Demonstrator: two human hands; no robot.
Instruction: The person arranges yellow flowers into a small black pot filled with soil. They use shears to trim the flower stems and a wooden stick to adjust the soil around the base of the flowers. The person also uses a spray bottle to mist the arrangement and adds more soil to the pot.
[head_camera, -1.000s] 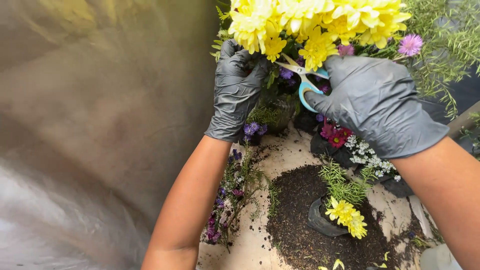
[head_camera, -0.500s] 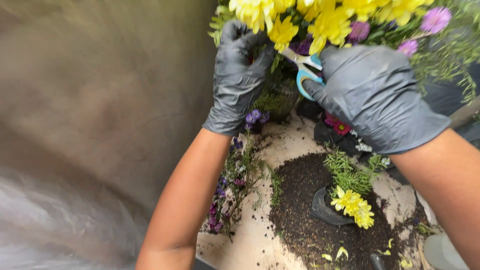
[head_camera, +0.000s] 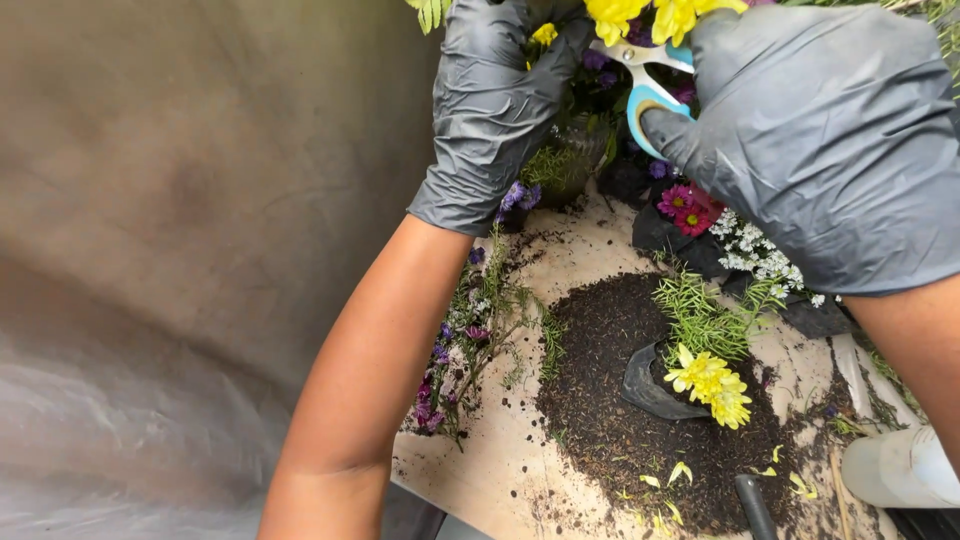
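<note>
Fingers of the right hand are hooked through the blue loops of the scissors, clamped on the handles, both hands in dark grey gloves; the white blades point left toward the left hand, whose fingers are curled shut around stems right under the yellow flowers at the top edge; can't really see the stems themselves, the glove hides them, and I can't tell if the blades are open or closed; so the scissors sit up top between the two hands, just below the yellow blooms, touching or nearly touching the left glove; underneath them there's a dark pot with greenery, mostly hidden; down on the tabletop it's a mess; a big pile of soil in the middle, a small black pot tipped on it with a yellow sprig lying across; pink flowers and tiny white flowers just below the right hand; purple stems lying beside the left forearm; a white bottle at the right edge; grey sheeting fills the whole left side.
</note>
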